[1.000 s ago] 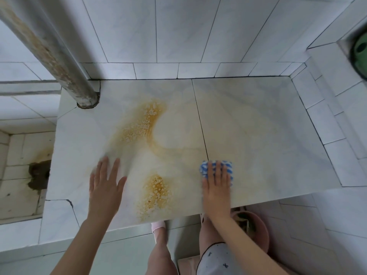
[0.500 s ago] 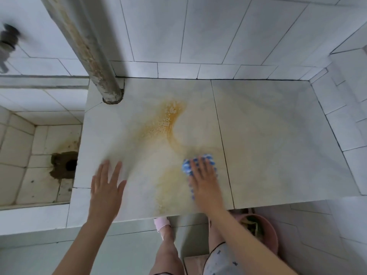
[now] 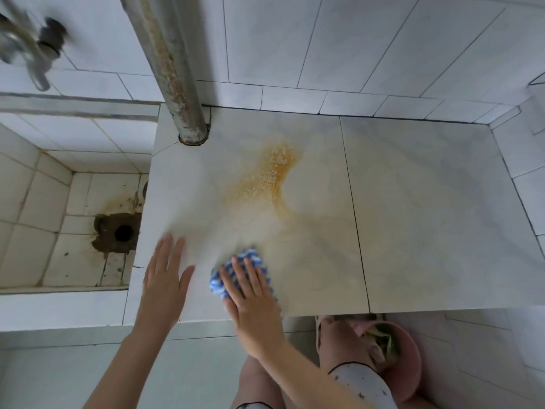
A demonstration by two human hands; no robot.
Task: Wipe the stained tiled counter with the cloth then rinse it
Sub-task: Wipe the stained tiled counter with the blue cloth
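You are partway through the wiping. Your right hand (image 3: 250, 296) lies flat on the blue-checked cloth (image 3: 249, 255), fingers straight and slightly spread, pressing it onto the tabletop (image 3: 413, 216) close to the near edge. Your left hand (image 3: 165, 278) rests just to its left, palm down on bare tile, fingers straight, holding nothing.

Around the cloth and off to its right the tile shows only a faint yellow film. A thick orange stain (image 3: 265, 178) sits well beyond your right fingertips, so that patch looks unwiped, and the rinse is not yet begun.

The near edge runs right under the heel of your right hand, so a pull toward you could drag the cloth off. Just left of your left hand the tabletop drops into a tiled sink (image 3: 59, 202). A rusty pipe (image 3: 174, 69) stands beyond your left fingertips. Forward and rightward of your right hand you have open tile up to the walls.
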